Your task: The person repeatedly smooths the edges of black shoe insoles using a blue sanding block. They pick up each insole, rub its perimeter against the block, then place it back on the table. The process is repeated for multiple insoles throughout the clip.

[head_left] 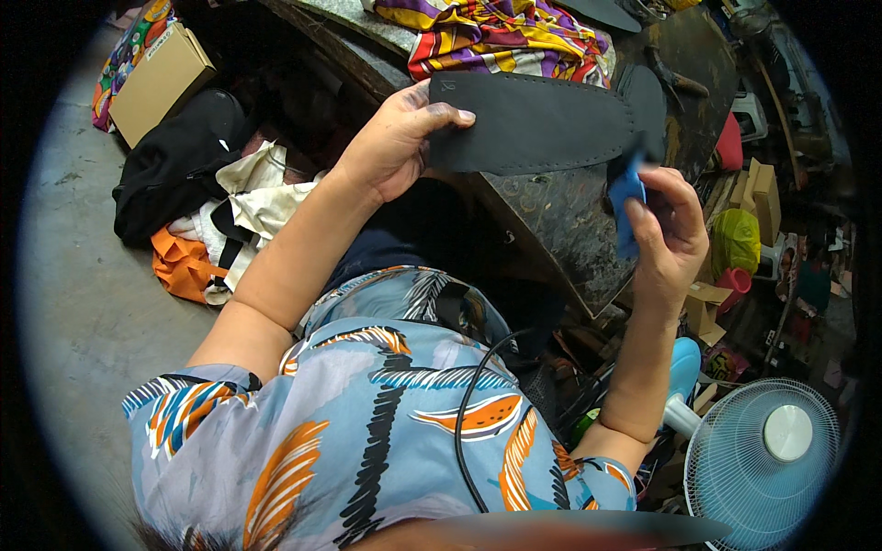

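My left hand (401,138) grips the straight end of a flat black sole-shaped piece (528,124), thumb on top. A row of small holes runs along the edge of the piece, and its rounded end points right. My right hand (669,220) pinches a blue cloth (627,204) between thumb and fingers, just below that rounded end. A dark, blurred patch shows at the top of the cloth; whether it touches the piece I cannot tell. Another dark rounded piece (648,99) lies on the worktable behind.
The worn dark worktable (560,230) carries a bright patterned cloth (514,41) and a curved tool (675,73). Cloth scraps (262,193), a black bag (175,165) and a cardboard box (163,83) sit on the left. A fan (758,459) stands at lower right.
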`<state>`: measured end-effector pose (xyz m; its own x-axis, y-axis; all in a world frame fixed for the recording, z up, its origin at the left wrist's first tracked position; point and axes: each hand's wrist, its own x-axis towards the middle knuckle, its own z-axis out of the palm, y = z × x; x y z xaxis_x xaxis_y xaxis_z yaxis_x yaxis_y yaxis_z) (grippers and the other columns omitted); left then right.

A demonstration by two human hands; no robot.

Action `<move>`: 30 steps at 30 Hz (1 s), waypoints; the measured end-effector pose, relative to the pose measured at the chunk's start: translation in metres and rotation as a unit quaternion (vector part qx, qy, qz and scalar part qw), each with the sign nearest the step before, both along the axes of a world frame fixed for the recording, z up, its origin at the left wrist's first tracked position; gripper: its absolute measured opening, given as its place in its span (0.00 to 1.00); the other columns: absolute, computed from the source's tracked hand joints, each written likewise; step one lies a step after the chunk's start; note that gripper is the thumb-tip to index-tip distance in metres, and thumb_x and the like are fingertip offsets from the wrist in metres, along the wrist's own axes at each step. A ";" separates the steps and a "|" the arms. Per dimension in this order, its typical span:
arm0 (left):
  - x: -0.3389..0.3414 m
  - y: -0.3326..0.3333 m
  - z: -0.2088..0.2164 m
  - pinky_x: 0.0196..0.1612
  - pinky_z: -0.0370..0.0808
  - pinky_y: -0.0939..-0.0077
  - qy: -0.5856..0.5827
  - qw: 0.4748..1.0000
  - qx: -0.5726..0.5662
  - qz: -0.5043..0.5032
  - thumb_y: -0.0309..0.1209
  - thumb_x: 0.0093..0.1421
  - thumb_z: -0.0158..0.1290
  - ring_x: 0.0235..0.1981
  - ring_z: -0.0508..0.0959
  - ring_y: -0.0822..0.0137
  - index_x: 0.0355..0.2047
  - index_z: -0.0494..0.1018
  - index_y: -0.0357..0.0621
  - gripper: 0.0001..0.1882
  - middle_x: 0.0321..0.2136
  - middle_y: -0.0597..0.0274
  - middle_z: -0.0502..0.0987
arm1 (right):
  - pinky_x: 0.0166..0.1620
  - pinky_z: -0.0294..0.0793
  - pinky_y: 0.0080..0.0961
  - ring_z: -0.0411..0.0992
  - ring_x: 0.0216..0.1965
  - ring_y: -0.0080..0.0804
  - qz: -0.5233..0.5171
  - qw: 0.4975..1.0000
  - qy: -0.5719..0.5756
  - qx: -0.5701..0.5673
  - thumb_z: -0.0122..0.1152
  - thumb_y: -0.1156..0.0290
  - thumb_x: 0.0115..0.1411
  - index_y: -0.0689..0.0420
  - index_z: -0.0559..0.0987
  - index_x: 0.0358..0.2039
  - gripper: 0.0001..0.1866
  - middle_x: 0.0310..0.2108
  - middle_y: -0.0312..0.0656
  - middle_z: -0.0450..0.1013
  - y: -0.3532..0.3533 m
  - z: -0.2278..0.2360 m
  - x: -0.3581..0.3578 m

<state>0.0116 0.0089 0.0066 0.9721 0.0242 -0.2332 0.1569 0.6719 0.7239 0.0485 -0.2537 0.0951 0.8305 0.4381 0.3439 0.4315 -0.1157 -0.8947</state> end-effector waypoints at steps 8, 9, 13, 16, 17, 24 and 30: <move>-0.005 0.002 0.002 0.43 0.80 0.74 0.013 0.999 -0.016 -0.035 0.24 0.54 0.59 0.36 0.81 0.67 0.44 0.68 0.31 0.19 0.37 0.55 0.77 | 0.46 0.69 0.19 0.70 0.41 0.23 -0.023 0.995 -0.090 -0.044 0.61 0.80 0.55 0.60 0.78 0.43 0.14 0.40 0.38 0.72 0.004 -0.006 0.006; -0.005 0.001 0.000 0.42 0.80 0.75 0.014 0.999 -0.033 -0.037 0.24 0.54 0.59 0.36 0.81 0.68 0.44 0.69 0.31 0.18 0.36 0.55 0.77 | 0.46 0.69 0.19 0.70 0.41 0.23 -0.019 0.992 -0.111 -0.062 0.62 0.79 0.55 0.60 0.78 0.43 0.14 0.40 0.38 0.72 0.005 -0.006 0.006; -0.003 -0.007 -0.007 0.40 0.80 0.79 0.035 0.993 -0.102 -0.051 0.24 0.56 0.57 0.34 0.81 0.71 0.41 0.71 0.33 0.13 0.34 0.58 0.78 | 0.44 0.69 0.18 0.70 0.40 0.22 -0.071 0.988 -0.125 -0.058 0.62 0.79 0.54 0.59 0.78 0.43 0.14 0.39 0.37 0.72 0.007 -0.004 0.005; -0.003 -0.014 -0.005 0.38 0.81 0.79 0.057 0.987 -0.133 -0.074 0.24 0.56 0.56 0.32 0.81 0.72 0.41 0.72 0.34 0.12 0.33 0.60 0.79 | 0.43 0.70 0.18 0.70 0.38 0.22 -0.112 0.982 -0.134 -0.068 0.64 0.79 0.54 0.58 0.78 0.42 0.14 0.38 0.37 0.72 0.010 -0.002 0.007; -0.003 -0.019 -0.004 0.36 0.81 0.79 0.074 0.984 -0.150 -0.060 0.24 0.56 0.56 0.30 0.81 0.72 0.40 0.72 0.35 0.12 0.32 0.61 0.79 | 0.43 0.70 0.19 0.70 0.38 0.22 -0.101 0.981 -0.147 -0.074 0.64 0.79 0.53 0.58 0.78 0.41 0.14 0.38 0.36 0.72 0.014 -0.004 0.007; -0.002 -0.032 0.002 0.33 0.78 0.79 0.105 0.974 -0.194 -0.059 0.27 0.56 0.57 0.29 0.80 0.73 0.37 0.74 0.42 0.09 0.30 0.64 0.79 | 0.34 0.74 0.25 0.74 0.32 0.34 -0.002 0.955 -0.253 -0.155 0.67 0.82 0.45 0.54 0.79 0.38 0.18 0.33 0.43 0.73 0.028 -0.022 -0.008; -0.001 -0.028 0.007 0.33 0.77 0.81 0.092 0.977 -0.180 -0.066 0.27 0.56 0.57 0.30 0.80 0.73 0.38 0.73 0.41 0.09 0.30 0.64 0.79 | 0.40 0.73 0.26 0.73 0.39 0.30 -0.080 0.958 -0.246 -0.124 0.65 0.81 0.48 0.56 0.79 0.40 0.16 0.35 0.40 0.74 0.017 -0.006 0.003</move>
